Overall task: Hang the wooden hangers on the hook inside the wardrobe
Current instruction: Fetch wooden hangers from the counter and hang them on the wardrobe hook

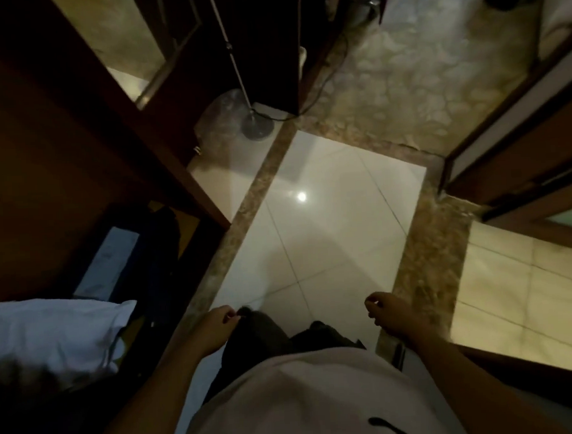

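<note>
entry: left hand (217, 324), loosely curled at the thigh, empty; right hand (385, 312), likewise, hanging free over the tiled floor (327, 215). both are idle, as nothing is picked up yet. wooden hangers: none in view, nor the hook. dark wooden unit (62, 161) at left, possibly the wardrobe, too dim to confirm. white pillow (54, 335) below it; lamp stand base (256, 128) beyond.

White floor tiles (327, 221) are lying open straight ahead. A dark wooden panel (62, 154), perhaps the wardrobe's, is hemming the floor's left edge; a stand's round base (256, 128) is sitting at the far-left corner.
</note>
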Action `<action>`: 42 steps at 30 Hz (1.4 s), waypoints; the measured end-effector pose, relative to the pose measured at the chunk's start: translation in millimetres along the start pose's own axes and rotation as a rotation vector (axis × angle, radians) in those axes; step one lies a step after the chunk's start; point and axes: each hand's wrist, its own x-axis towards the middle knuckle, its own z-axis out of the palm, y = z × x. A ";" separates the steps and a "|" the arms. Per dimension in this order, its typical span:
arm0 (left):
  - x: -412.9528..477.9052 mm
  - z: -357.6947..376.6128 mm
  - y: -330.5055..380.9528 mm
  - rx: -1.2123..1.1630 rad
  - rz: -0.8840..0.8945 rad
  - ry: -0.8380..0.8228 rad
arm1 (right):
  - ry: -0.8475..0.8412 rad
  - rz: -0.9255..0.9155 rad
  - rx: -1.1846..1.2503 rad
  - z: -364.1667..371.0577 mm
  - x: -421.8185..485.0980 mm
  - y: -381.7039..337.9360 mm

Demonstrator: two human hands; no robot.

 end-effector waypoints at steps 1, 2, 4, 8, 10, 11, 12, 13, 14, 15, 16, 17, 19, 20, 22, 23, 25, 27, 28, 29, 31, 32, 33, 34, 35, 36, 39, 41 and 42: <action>4.2 7.0 1.0 -0.001 -0.011 -0.012 | 0.007 0.042 0.071 -1.2 -0.5 12.4; 8.9 12.6 3.1 -0.006 -0.023 -0.019 | 0.013 0.087 0.135 -2.9 -1.9 23.1; 18.0 21.8 11.3 -0.008 -0.032 -0.031 | 0.025 0.168 0.222 -5.8 -4.1 43.5; 41.8 29.8 35.0 0.042 -0.041 -0.089 | 0.028 0.290 0.259 -10.1 -7.1 69.4; 59.2 24.2 49.9 0.057 -0.039 -0.122 | 0.014 0.348 0.288 -14.4 -5.7 74.6; 69.1 19.7 57.6 0.072 -0.033 -0.137 | 0.011 0.371 0.304 -17.3 -3.4 75.0; 79.8 14.4 66.0 0.088 -0.027 -0.157 | 0.007 0.387 0.316 -21.2 0.3 73.9; 90.4 8.7 75.0 0.108 -0.021 -0.177 | 0.009 0.399 0.337 -26.1 5.9 71.5; 101.6 2.2 83.8 0.127 -0.020 -0.196 | 0.010 0.408 0.354 -31.5 13.3 68.3; 112.6 -4.9 93.1 0.146 -0.021 -0.211 | 0.009 0.419 0.367 -38.2 21.4 62.9; 124.1 -12.7 102.0 0.161 -0.025 -0.221 | 0.007 0.421 0.375 -46.0 31.0 56.3; 135.2 -21.5 110.1 0.168 -0.027 -0.224 | 0.003 0.423 0.383 -54.9 40.6 47.1; 155.0 -40.1 127.0 0.157 -0.030 -0.219 | 0.011 0.397 0.392 -76.3 62.9 26.2; 162.9 -49.7 135.1 0.139 -0.030 -0.212 | 0.022 0.373 0.397 -88.3 75.5 14.1; 177.5 -69.0 149.6 0.109 -0.026 -0.196 | 0.051 0.312 0.401 -115.9 101.2 -15.2; 185.0 -78.8 155.6 0.097 -0.017 -0.194 | 0.064 0.272 0.399 -131.0 114.3 -32.1; 200.8 -97.9 167.6 0.066 -0.010 -0.205 | 0.104 0.182 0.404 -160.6 142.4 -63.4; 217.0 -116.4 178.8 0.055 -0.022 -0.189 | 0.154 0.120 0.410 -188.4 167.9 -91.9; 223.1 -125.1 185.8 0.039 -0.028 -0.176 | 0.169 0.098 0.419 -200.6 179.2 -105.6; 230.1 -132.6 191.9 0.011 -0.028 -0.162 | 0.175 0.085 0.428 -211.8 189.1 -118.2; 243.5 -145.1 206.3 -0.044 -0.020 -0.145 | 0.157 0.050 0.429 -233.9 208.6 -141.0; 249.4 -150.1 212.8 -0.063 -0.025 -0.147 | 0.151 0.031 0.429 -244.2 218.3 -149.9; 256.9 -154.0 219.7 -0.082 -0.039 -0.150 | 0.142 0.016 0.431 -255.9 229.0 -157.5; 261.1 -157.5 224.8 -0.095 -0.057 -0.155 | 0.135 -0.003 0.427 -265.3 237.4 -162.6; 266.3 -160.2 229.2 -0.112 -0.073 -0.160 | 0.134 -0.020 0.413 -274.5 246.1 -165.4; 274.5 -162.9 234.5 -0.121 -0.091 -0.158 | 0.134 -0.031 0.395 -286.0 256.5 -166.1; 300.6 -167.9 260.9 -0.132 -0.145 -0.141 | 0.135 -0.018 0.393 -322.1 286.0 -157.7; 320.7 -168.3 289.1 -0.095 -0.150 -0.137 | 0.111 0.017 0.396 -346.0 305.2 -143.9; 329.9 -167.6 307.5 -0.067 -0.141 -0.132 | 0.099 0.043 0.400 -358.0 313.6 -133.6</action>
